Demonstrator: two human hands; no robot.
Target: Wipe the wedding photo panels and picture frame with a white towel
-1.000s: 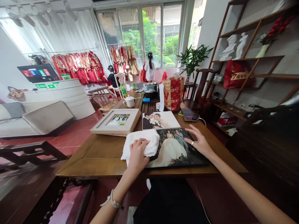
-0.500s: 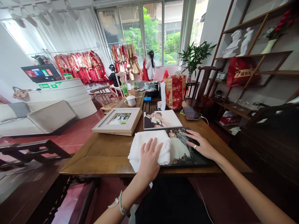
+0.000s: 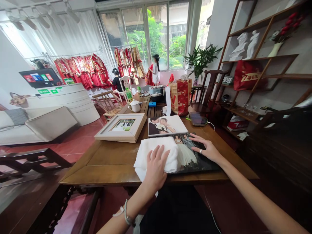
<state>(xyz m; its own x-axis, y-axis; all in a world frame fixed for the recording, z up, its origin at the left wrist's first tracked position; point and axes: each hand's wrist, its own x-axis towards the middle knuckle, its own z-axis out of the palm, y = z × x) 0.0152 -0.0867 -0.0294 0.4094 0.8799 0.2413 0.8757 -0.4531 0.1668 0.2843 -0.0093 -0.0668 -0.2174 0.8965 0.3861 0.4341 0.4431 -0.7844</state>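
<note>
My left hand [image 3: 156, 162] lies flat on a folded white cloth [image 3: 143, 156], fingers stretched out and slightly apart. The cloth covers the left part of a dark wedding photo panel [image 3: 204, 164] at the table's near edge. My right hand [image 3: 206, 148], with a ring on one finger, rests spread on the panel's right side. Just beyond it lies a second photo panel [image 3: 179, 123] of a couple on a pale background. To the left is a light wooden picture frame [image 3: 135, 131], which sits on something of similar shape.
On the wooden table [image 3: 102, 162] stand a white lidded cup [image 3: 134, 105], a blue box [image 3: 152, 104], a red-and-tan paper bag [image 3: 180, 97] and a phone [image 3: 198, 119] with a cable. Two people are near the red garments [image 3: 81, 71] by the window. Dark shelves [image 3: 262, 60] line the right.
The view has turned slightly, so the surroundings sit a little further left. My right hand shows a bit further left, still spread on the panel. My left hand stays on the cloth.
</note>
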